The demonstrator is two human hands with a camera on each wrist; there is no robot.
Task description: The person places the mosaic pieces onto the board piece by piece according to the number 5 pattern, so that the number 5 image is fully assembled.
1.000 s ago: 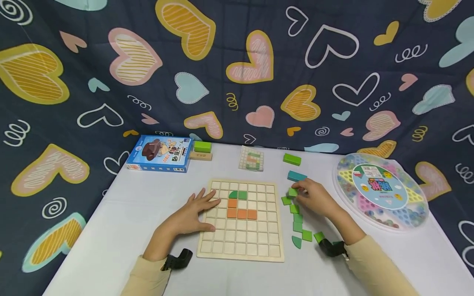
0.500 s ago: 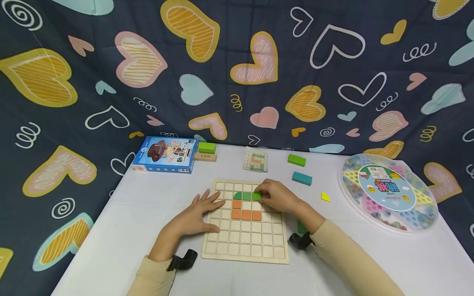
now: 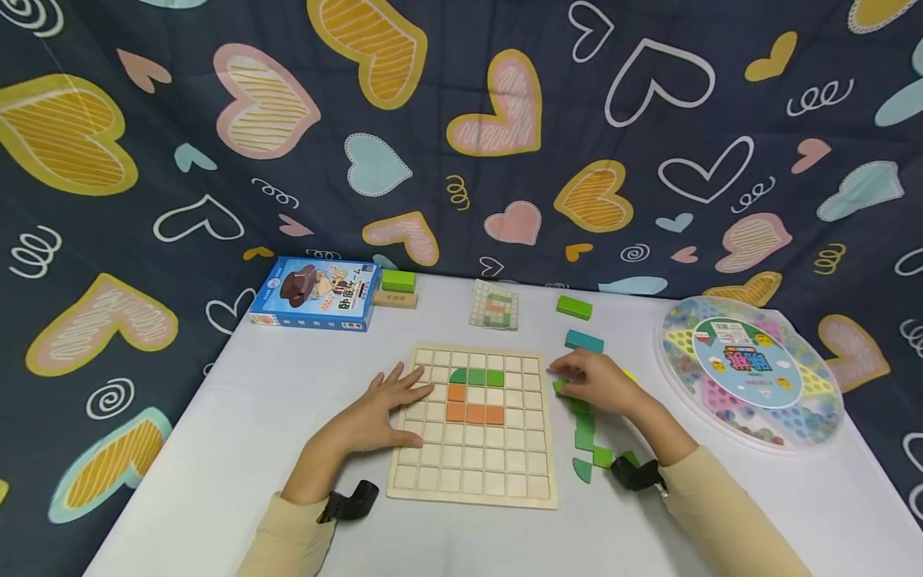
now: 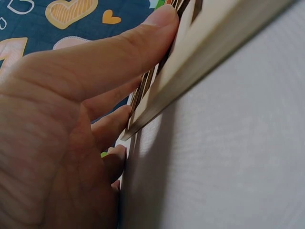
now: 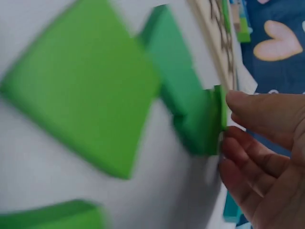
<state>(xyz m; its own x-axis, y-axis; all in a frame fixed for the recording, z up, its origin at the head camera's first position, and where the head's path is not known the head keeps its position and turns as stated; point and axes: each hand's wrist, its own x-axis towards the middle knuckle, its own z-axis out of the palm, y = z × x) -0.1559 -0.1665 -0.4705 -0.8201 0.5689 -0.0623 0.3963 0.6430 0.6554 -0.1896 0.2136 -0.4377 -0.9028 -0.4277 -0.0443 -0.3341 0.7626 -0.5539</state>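
Note:
A wooden grid board lies on the table with green tiles and orange tiles in some squares. A rounded green tile begins the upper green row, and a light green tile ends it. My left hand rests at the board's left edge, fingers spread and thumb on the rim. To the right of the board, my right hand is over a loose light green tile. Its thumb and fingertips are apart, beside the tiles in the right wrist view; a firm pinch does not show.
Loose green tiles form a chain right of the board. Behind it lies a pattern card. Blue and green blocks stand back right, near a round marble game case. A blue game box sits back left.
My right hand went from the loose tiles to the board with a light green tile, left it at the end of the green row, and came back right. My left hand stays in place.

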